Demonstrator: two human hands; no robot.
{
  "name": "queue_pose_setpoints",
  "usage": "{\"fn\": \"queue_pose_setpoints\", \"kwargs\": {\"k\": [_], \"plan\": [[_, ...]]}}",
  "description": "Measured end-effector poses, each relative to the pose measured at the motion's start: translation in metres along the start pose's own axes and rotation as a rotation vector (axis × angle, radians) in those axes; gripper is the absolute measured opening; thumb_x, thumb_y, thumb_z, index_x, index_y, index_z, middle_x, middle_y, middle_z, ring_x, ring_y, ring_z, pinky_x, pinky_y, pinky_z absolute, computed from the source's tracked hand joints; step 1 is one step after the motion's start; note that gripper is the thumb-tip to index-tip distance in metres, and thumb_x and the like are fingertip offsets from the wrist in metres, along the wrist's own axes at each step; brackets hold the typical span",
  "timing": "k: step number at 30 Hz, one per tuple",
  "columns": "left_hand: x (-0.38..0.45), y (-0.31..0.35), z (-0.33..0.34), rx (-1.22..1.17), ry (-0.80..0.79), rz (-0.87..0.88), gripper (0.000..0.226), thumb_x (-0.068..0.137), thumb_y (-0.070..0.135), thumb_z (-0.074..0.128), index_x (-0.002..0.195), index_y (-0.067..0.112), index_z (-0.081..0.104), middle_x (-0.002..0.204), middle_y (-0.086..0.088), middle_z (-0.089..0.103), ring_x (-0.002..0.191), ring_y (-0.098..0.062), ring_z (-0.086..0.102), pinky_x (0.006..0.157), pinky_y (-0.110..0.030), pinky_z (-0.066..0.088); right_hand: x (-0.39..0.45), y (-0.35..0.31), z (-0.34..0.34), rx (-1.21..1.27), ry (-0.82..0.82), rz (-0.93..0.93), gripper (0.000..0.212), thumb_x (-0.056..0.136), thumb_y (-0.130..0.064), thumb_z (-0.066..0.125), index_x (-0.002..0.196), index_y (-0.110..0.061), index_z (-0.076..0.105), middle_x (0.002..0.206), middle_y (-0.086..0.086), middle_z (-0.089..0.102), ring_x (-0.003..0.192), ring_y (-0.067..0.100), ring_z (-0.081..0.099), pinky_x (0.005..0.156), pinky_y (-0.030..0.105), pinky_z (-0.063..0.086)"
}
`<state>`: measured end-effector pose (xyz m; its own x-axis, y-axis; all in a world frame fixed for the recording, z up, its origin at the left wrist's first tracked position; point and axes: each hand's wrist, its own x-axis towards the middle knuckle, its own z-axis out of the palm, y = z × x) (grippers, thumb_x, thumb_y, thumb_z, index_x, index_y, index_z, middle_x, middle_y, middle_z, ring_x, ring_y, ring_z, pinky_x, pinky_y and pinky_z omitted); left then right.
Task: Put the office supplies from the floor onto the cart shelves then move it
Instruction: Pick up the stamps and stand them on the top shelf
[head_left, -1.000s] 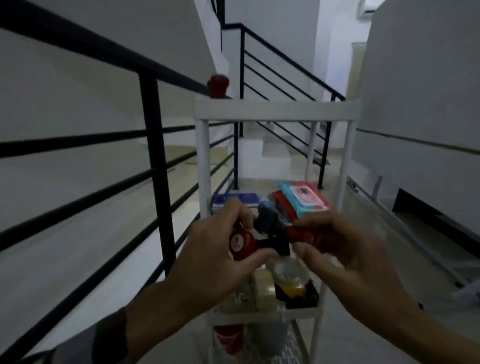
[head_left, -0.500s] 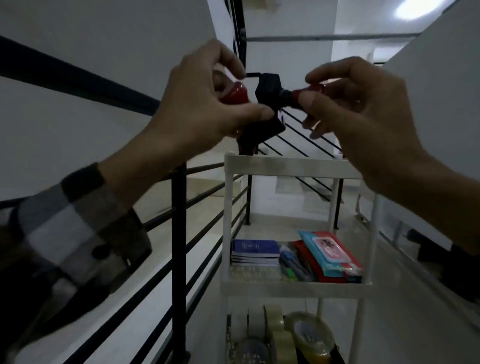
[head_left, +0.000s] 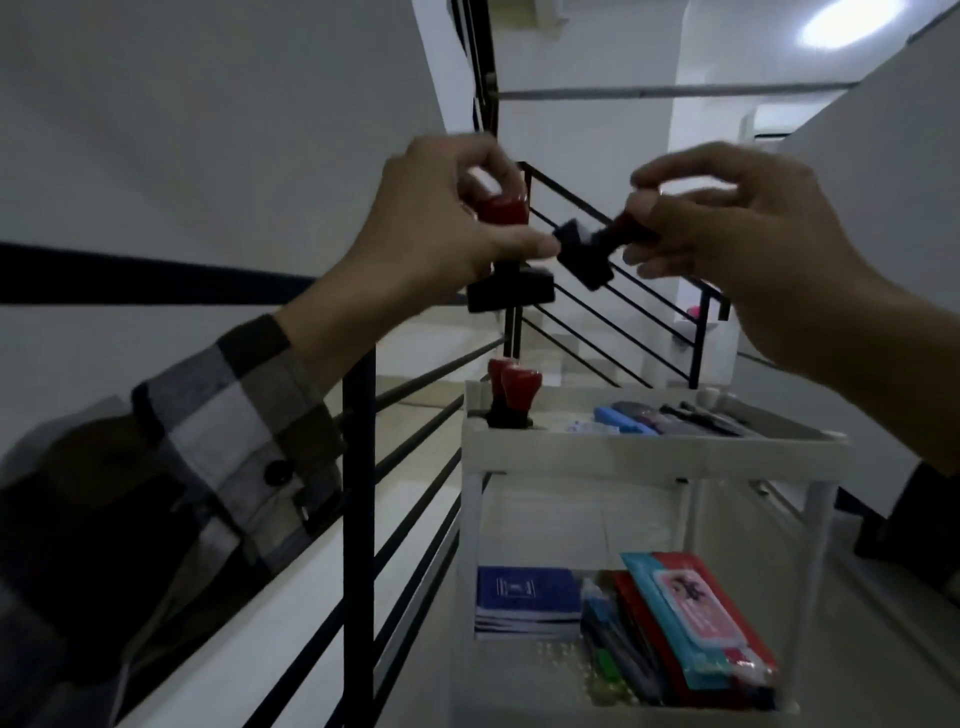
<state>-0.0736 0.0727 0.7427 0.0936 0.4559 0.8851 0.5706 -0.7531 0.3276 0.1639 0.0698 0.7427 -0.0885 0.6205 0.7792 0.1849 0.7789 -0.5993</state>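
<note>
Apparently light and rigid, one rubber stamp (head_left: 506, 244) hangs upright in the left hand (head_left: 441, 223), another (head_left: 748, 247) tilted in the right hand (head_left: 727, 228), fingers clamped on red handles, cart (head_left: 649, 457) at six o'clock.

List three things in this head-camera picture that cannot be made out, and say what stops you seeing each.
1. Grip of the stamp in the left hand: fingers cover most of its red handle, head view.
2. Print face of the stamp held by the right hand: blurred and turned away.
3. Items on the cart's top shelf: seen edge-on, its rim hides them.
4. Cart's lower shelves and wheels: cut off by the bottom edge.
</note>
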Motion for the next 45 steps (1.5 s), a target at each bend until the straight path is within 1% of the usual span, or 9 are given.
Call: {"fn": "queue_pose_setpoints", "kwargs": {"k": [6, 10, 23, 27, 31, 34, 40, 42, 45], "plan": [[0.017, -0.02, -0.012, -0.039, -0.087, -0.269, 0.039, 0.075, 0.031, 0.092, 0.104, 0.016, 0.071, 0.1, -0.008, 0.074, 0.082, -0.019, 0.077, 0.065, -0.027, 0.065, 0.024, 0.003, -0.009, 0.062, -0.097, 0.359, 0.025, 0.095, -0.005, 0.069, 0.119, -0.013, 0.072, 0.109, 0.017, 0.076, 0.102, 0.033, 0.076, 0.085, 0.033, 0.064], [0.032, -0.025, -0.016, -0.014, -0.117, -0.323, 0.032, 0.085, 0.03, 0.084, 0.109, 0.016, 0.07, 0.1, -0.01, 0.074, 0.076, -0.018, 0.076, 0.059, -0.018, 0.059, 0.036, 0.007, -0.01, -0.064, -0.138, 0.362, 0.034, 0.093, 0.001, 0.068, 0.122, -0.016, 0.072, 0.116, 0.019, 0.072, 0.099, 0.032, 0.077, 0.085, 0.032, 0.063], [0.041, -0.082, 0.042, -0.113, -0.275, -0.463, 0.014, 0.1, 0.023, 0.07, 0.108, 0.012, 0.071, 0.105, -0.011, 0.073, 0.08, -0.023, 0.076, 0.065, -0.022, 0.062, 0.077, 0.058, 0.005, -0.353, -0.359, 0.351, 0.034, 0.096, -0.006, 0.066, 0.127, -0.019, 0.069, 0.107, 0.012, 0.074, 0.093, 0.024, 0.077, 0.085, 0.033, 0.063], [0.036, -0.094, 0.061, -0.116, -0.362, -0.475, 0.017, 0.101, 0.028, 0.068, 0.11, 0.014, 0.072, 0.101, -0.011, 0.075, 0.078, -0.023, 0.076, 0.067, -0.024, 0.063, 0.079, 0.08, 0.014, -0.341, -0.386, 0.38, 0.034, 0.096, -0.006, 0.067, 0.126, -0.02, 0.07, 0.107, 0.013, 0.074, 0.092, 0.023, 0.077, 0.083, 0.031, 0.063], [0.024, -0.102, 0.07, -0.031, -0.508, -0.429, 0.02, 0.099, 0.036, 0.068, 0.111, 0.022, 0.073, 0.107, -0.007, 0.074, 0.096, -0.022, 0.074, 0.078, -0.034, 0.063, 0.073, 0.093, 0.022, -0.347, -0.424, 0.419, 0.031, 0.096, -0.007, 0.067, 0.123, -0.02, 0.071, 0.105, 0.011, 0.074, 0.091, 0.023, 0.077, 0.082, 0.032, 0.064], [0.016, -0.106, 0.068, 0.005, -0.58, -0.424, 0.023, 0.1, 0.038, 0.067, 0.113, 0.022, 0.075, 0.115, -0.003, 0.071, 0.105, -0.018, 0.068, 0.075, -0.027, 0.057, 0.071, 0.1, 0.033, -0.362, -0.447, 0.423, 0.029, 0.096, -0.007, 0.068, 0.122, -0.019, 0.071, 0.103, 0.013, 0.074, 0.089, 0.023, 0.077, 0.08, 0.032, 0.064], [0.006, -0.105, 0.056, 0.053, -0.566, -0.408, 0.031, 0.105, 0.04, 0.057, 0.11, 0.017, 0.078, 0.098, -0.001, 0.075, 0.086, -0.02, 0.074, 0.071, -0.029, 0.061, 0.063, 0.111, 0.061, -0.5, -0.585, 0.353, 0.032, 0.093, -0.012, 0.072, 0.125, -0.02, 0.07, 0.097, 0.001, 0.076, 0.086, 0.017, 0.076, 0.072, 0.028, 0.064], [0.005, -0.103, 0.051, 0.073, -0.527, -0.385, 0.036, 0.105, 0.049, 0.053, 0.118, 0.023, 0.074, 0.101, 0.0, 0.075, 0.086, -0.018, 0.075, 0.071, -0.031, 0.062, 0.06, 0.114, 0.07, -0.517, -0.603, 0.325, 0.035, 0.095, -0.01, 0.07, 0.129, -0.021, 0.067, 0.099, -0.001, 0.073, 0.085, 0.014, 0.075, 0.068, 0.022, 0.061], [0.004, -0.099, 0.041, 0.142, -0.569, -0.331, 0.065, 0.092, 0.073, 0.056, 0.141, 0.031, 0.06, 0.121, 0.004, 0.071, 0.094, -0.009, 0.071, 0.073, -0.024, 0.055, 0.057, 0.118, 0.078, -0.506, -0.572, 0.293, 0.037, 0.094, -0.008, 0.069, 0.129, -0.018, 0.066, 0.109, 0.006, 0.073, 0.093, 0.015, 0.073, 0.079, 0.031, 0.063]]}}
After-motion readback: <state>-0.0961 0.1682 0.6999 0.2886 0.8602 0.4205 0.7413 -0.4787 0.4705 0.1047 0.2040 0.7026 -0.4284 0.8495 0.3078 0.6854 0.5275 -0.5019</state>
